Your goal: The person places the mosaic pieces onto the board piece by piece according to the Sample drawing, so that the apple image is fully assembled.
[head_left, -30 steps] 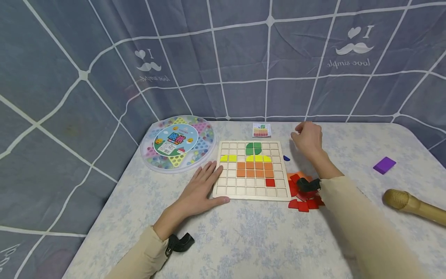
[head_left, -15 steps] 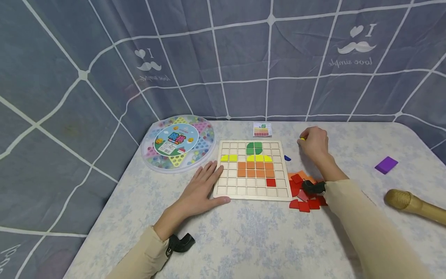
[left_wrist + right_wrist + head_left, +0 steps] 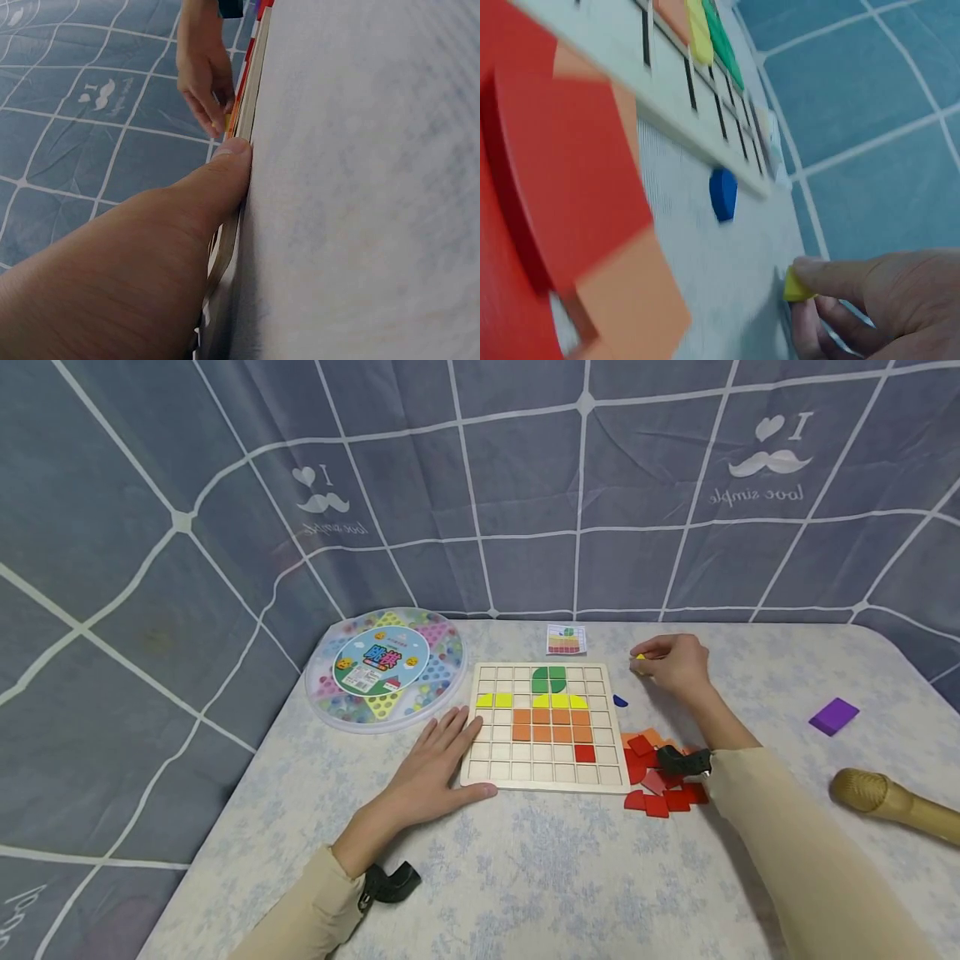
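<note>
A wooden grid board [image 3: 495, 761] lies on the table, holding green, yellow and orange tiles and a single red one. My left hand [image 3: 427, 772] rests along its left edge with fingers straight, the thumb at the front edge. Beyond the board's right side, my right hand [image 3: 681, 667] pinches a small yellow tile [image 3: 796, 288] between thumb and fingers, just over the table. A blue tile [image 3: 620, 701] lies between that hand and the board. Beneath the right wrist is a pile of red tiles [image 3: 657, 807] and orange tiles, partly hidden by the wrist strap.
A small picture card [image 3: 566, 640] lies behind the board. To the left sits a round, clear game box [image 3: 318, 706] with coloured marbles. A purple block [image 3: 834, 717] and a brown microphone-shaped object [image 3: 892, 797] are at the right. A grey-blue curtain [image 3: 525, 485] hangs behind the table.
My right hand moved slightly right and nearer, then its fingertips shifted back left. The yellow tile, hidden one second ago, now shows at the fingertips. The left hand has stayed still.
</note>
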Motion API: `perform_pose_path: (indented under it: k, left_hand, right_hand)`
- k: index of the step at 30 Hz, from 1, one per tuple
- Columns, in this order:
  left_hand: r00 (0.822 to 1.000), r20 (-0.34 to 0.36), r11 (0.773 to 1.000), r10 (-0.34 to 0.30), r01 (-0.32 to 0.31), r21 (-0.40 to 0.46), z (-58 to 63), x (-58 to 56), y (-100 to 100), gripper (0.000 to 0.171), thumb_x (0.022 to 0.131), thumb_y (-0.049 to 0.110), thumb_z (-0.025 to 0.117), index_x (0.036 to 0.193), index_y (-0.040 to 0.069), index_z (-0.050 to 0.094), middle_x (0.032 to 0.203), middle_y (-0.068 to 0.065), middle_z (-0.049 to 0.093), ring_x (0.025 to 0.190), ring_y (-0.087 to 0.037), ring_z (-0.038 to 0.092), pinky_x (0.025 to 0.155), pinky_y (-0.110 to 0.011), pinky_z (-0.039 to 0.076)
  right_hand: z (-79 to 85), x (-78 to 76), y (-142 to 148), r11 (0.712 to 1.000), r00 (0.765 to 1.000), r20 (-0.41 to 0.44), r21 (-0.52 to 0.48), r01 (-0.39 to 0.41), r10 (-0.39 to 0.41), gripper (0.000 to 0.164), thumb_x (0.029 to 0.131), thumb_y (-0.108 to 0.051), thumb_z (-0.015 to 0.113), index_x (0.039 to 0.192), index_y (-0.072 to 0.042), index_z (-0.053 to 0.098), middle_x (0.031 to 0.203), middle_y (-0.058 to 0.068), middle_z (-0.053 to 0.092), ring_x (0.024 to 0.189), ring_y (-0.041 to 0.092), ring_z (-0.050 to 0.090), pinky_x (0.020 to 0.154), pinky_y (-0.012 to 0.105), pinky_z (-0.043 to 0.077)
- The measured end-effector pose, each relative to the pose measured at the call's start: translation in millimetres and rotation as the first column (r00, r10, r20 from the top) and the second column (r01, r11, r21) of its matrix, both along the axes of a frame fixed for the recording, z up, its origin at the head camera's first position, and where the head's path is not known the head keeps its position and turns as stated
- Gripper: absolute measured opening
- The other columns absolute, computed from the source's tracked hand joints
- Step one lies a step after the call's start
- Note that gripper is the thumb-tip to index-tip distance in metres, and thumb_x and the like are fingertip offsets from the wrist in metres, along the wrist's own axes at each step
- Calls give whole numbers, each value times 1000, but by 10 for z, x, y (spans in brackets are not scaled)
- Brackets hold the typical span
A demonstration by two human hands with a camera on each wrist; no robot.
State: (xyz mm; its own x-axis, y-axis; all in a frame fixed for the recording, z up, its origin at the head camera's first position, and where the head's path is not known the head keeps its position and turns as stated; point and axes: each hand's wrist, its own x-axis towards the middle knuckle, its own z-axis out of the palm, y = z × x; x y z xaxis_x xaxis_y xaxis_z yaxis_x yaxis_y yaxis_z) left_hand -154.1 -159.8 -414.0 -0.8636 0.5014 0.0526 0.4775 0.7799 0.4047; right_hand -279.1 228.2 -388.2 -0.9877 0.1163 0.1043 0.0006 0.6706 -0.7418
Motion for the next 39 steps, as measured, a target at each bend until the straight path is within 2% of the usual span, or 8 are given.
perform_pose_path:
  k: [3, 6, 9, 14, 20, 27, 33, 39]
  left_hand:
    - [1000, 2, 1000, 0, 0, 0, -4, -4, -3, 101, 94, 59, 71, 169, 9, 24, 176, -17, 15, 165, -34, 9, 134, -55, 7]
    - [1000, -3, 1000, -1, 1, -3, -8, -7, -4, 100, 94, 59, 70, 169, 9, 24, 176, -17, 15, 165, -34, 9, 134, -56, 8]
    - [1000, 1, 1000, -1, 1, -8, -4, -6, 0, 101, 94, 59, 70, 169, 10, 23, 177, -17, 14, 165, -33, 8, 134, -55, 7]
    - [1000, 8, 1000, -5, 5, -9, -4, -7, 19, 101, 95, 60, 70, 169, 10, 22, 177, -16, 13, 165, -32, 8, 134, -54, 6]
    - [1000, 15, 1000, 2, -2, -18, 3, -5, 16, 101, 95, 60, 69, 169, 11, 22, 177, -16, 13, 165, -31, 7, 134, -54, 6]
    - [1000, 15, 1000, 3, -3, -7, 8, -4, 18, 101, 96, 60, 69, 169, 10, 22, 177, -16, 13, 165, -32, 7, 134, -54, 6]
    - [1000, 17, 1000, -7, 7, -2, 7, -13, 24, 100, 96, 59, 69, 169, 10, 22, 177, -17, 13, 165, -33, 7, 134, -55, 6]
    - [1000, 5, 1000, -5, 5, -8, 22, 0, 1, 100, 95, 58, 70, 169, 8, 23, 176, -18, 14, 165, -34, 9, 134, -55, 7]
  right_hand:
    - [45, -13, -104, 998, 997, -46, 4, -68, 68, 22, 97, -14, 78, 114, 0, 80, 105, 22, 79, 80, 12, 69, 72, 24, 49]
    - [107, -27, -279, 988, 986, -64, 16, -151, 152, 23, 98, -14, 77, 117, -2, 79, 104, 21, 79, 90, 23, 73, 78, 30, 51]
    - [143, -30, -463, 972, 970, -64, 37, -233, 235, 22, 99, -14, 76, 117, -3, 80, 102, 18, 79, 95, 31, 72, 79, 34, 55]
    - [135, 1, -717, 943, 941, -66, 18, -331, 332, 19, 97, -12, 78, 114, -3, 81, 99, 15, 81, 94, 31, 75, 80, 35, 56]
    - [71, 48, -1007, 926, 923, -81, 1, -379, 377, 13, 94, -11, 81, 105, -5, 83, 94, 12, 80, 87, 27, 75, 77, 34, 56]
    - [39, 85, -1286, 891, 888, -78, 17, -453, 453, 12, 94, -9, 81, 104, -4, 84, 94, 11, 80, 83, 23, 74, 79, 39, 60]
    - [18, 127, -1342, 889, 889, -34, 52, -455, 457, 10, 94, -7, 80, 102, -6, 85, 100, 9, 82, 91, 23, 73, 85, 39, 60]
    - [20, 189, -1374, 869, 871, -10, 74, -489, 491, 11, 95, -5, 78, 103, -6, 85, 102, 9, 81, 96, 24, 73, 90, 41, 61]
